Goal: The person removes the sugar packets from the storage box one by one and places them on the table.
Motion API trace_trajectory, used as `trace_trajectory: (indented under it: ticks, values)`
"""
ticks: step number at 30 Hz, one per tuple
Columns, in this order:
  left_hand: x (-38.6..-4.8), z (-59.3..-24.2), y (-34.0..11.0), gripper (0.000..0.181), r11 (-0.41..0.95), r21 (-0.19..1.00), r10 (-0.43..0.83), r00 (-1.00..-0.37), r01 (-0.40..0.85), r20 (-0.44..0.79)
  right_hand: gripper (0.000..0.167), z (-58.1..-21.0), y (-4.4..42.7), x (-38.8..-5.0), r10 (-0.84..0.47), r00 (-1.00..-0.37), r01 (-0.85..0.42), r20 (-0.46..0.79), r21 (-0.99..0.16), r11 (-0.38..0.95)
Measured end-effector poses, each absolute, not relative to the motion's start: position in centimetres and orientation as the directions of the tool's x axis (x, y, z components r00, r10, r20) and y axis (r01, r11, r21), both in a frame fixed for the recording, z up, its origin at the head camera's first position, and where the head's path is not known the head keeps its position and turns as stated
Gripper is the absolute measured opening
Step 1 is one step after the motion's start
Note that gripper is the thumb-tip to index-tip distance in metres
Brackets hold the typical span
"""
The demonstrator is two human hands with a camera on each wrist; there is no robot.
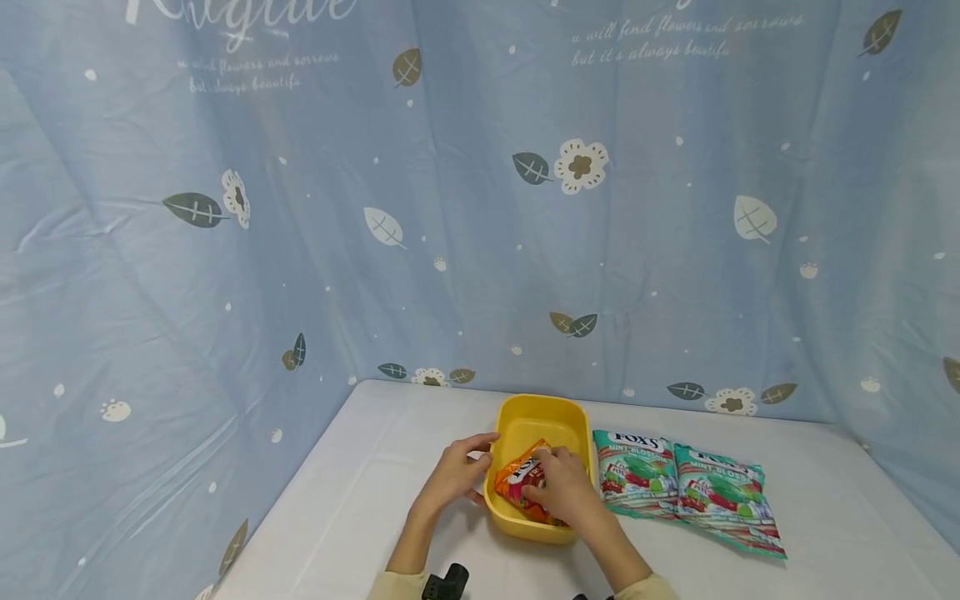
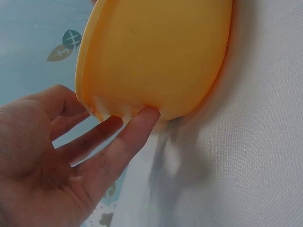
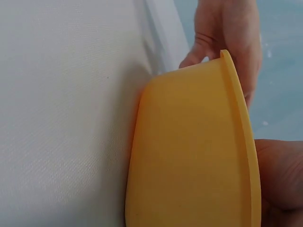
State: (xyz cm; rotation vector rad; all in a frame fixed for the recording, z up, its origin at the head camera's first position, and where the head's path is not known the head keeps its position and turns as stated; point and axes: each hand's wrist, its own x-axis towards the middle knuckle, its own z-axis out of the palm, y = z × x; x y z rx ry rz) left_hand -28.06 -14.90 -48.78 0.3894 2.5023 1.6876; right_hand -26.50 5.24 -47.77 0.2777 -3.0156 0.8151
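Note:
A yellow plastic box (image 1: pixel 543 407) stands on the white table, and an orange candy bag (image 1: pixel 513 483) lies slanted inside it. My right hand (image 1: pixel 568 490) reaches into the box and grips the bag, thumb on the near side and fingers on the far side, covering part of the print. On the box's left side is my left hand (image 1: pixel 454 473), its fairly straight fingers (image 2: pixel 130 137) touching the outer wall. The right wrist view shows mostly the box's outer wall (image 3: pixel 189 151); the bag is hidden there.
Two green candy bags (image 1: pixel 637 473) (image 1: pixel 726 500) lie side by side on the table, just right of the box. The white table (image 1: pixel 337 492) meets a blue patterned curtain (image 1: pixel 480 275) at the back and sides.

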Motion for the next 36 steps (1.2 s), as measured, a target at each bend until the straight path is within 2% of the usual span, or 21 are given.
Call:
trace_trajectory:
  ticks: [6,21,30,36]
  values:
    - [-28.2,-48.9,-15.0,0.042,0.35,0.924,0.265,-0.963,0.154,0.06,0.059,-47.4,4.6,-26.5,-0.13,-0.99,-0.136,0.045,-0.477,0.869]
    - [-28.1,-49.0,-15.0,0.042,0.345,0.925,0.266,-0.962,0.159,0.066,0.063,-46.5,3.9,-27.3,-0.091,-0.993,-0.053,-0.077,-0.402,0.914]
    - [-28.2,-48.9,-15.1,0.042,0.354,0.924,0.263,-0.963,0.147,0.052,0.078,-46.5,4.3,-27.5,-0.091,-0.993,-0.055,-0.073,-0.393,0.918]
    - [-28.2,-49.2,-15.0,0.042,0.354,0.922,0.268,-0.961,0.159,0.063,0.077,-46.2,4.8,-27.7,-0.126,-0.99,-0.094,-0.057,-0.386,0.918]
